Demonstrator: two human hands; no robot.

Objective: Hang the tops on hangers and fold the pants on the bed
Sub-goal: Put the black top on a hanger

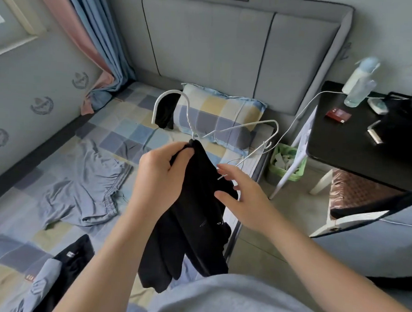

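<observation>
A: Bed (58,129), checked sheet. Grey pants (84,187) rumpled on it, unfolded.
B: Black top (197,203)?
A: Held above the bed's edge, bunched at the white hanger (190,125) neck. Left hand (161,175) fingers clamped on it; right hand (246,196) fingers apart, touching fabric.

Sheet (130,132) bare beyond left hand (161,175); grey shorts (84,185) to its left. Between hands, black top (197,203); right of right hand (245,201), black table (348,144).

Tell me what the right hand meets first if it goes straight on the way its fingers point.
Probably the black top. The right hand is open and points up and left at the cloth hanging from the left hand. It may brush the white hanger wire by its fingertip first; depth is unclear.
</observation>
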